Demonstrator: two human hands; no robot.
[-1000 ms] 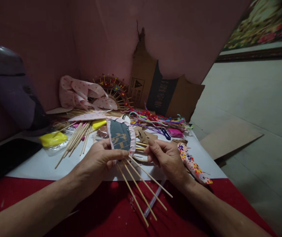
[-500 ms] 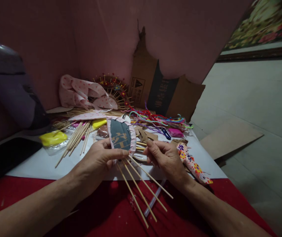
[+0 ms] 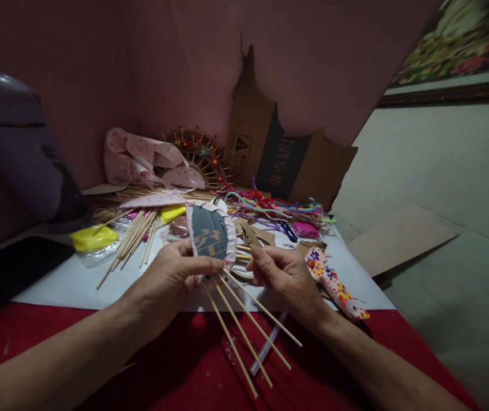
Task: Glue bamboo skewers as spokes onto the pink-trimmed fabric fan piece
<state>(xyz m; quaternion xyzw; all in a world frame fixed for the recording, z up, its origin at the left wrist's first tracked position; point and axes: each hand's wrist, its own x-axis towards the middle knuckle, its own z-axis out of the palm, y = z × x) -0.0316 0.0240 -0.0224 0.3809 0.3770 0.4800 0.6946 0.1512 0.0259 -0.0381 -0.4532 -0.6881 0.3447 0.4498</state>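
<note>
My left hand [image 3: 171, 271] grips a small cardboard piece [image 3: 210, 233], dark grey-blue with printed characters and pink fabric folded around its rim. Several thin wooden sticks [image 3: 244, 334] fan out from its lower edge towards me. Just to the right, my right hand [image 3: 285, 274] is closed, with thumb and fingers pressed together; whatever may be in the pinch is too small or hidden to make out. Beneath the sticks a translucent rod [image 3: 265, 351] lies on the red cloth [image 3: 176, 365]. Beside my right wrist is a flower-patterned fabric piece [image 3: 334, 282].
Loose wooden sticks [image 3: 131, 242] and a yellow packet [image 3: 93, 238] lie left on the white sheet [image 3: 81, 291]. Colourful pipe cleaners [image 3: 274, 205] are behind. A torn cardboard sheet [image 3: 244, 125] leans on the wall, near pink dotted fabric [image 3: 124, 154]. A dark phone-like slab [image 3: 17, 274] is far left.
Hardly anything differs. My right hand has shifted very slightly to the left, its fingers still pinched. The cardboard piece stays in my left hand.
</note>
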